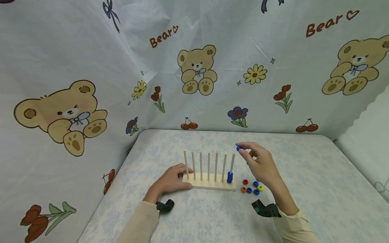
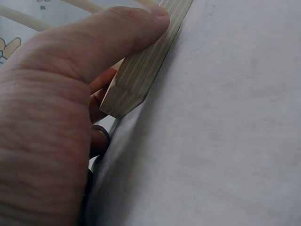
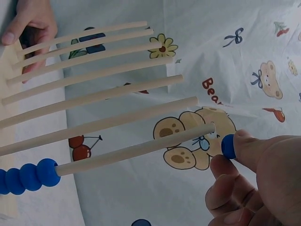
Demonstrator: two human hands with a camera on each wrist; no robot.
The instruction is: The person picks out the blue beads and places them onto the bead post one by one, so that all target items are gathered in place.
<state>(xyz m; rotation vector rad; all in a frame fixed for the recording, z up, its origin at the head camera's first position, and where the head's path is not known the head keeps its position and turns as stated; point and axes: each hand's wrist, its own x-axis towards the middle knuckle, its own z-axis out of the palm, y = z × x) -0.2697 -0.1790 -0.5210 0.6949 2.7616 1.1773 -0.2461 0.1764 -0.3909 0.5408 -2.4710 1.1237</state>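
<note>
A pale wooden peg board (image 1: 209, 185) carries a row of several upright pegs. Around its left end my left hand (image 1: 171, 179) is wrapped, the thumb along the front edge (image 2: 153, 61) and the other fingers behind. Blue beads (image 1: 230, 177) are stacked low on the rightmost peg (image 3: 136, 149). Between thumb and index finger my right hand (image 1: 258, 162) pinches one more blue bead (image 3: 228, 146), just off that peg's tip. The bead's hole is hidden in these views.
Right of the board lie several loose beads: a red bead (image 1: 245, 182), an orange bead (image 1: 243, 189), a yellow bead (image 1: 260, 188) and blue ones (image 1: 256, 192). Behind the table (image 1: 206, 216) hangs a bear-print cloth (image 1: 225, 40).
</note>
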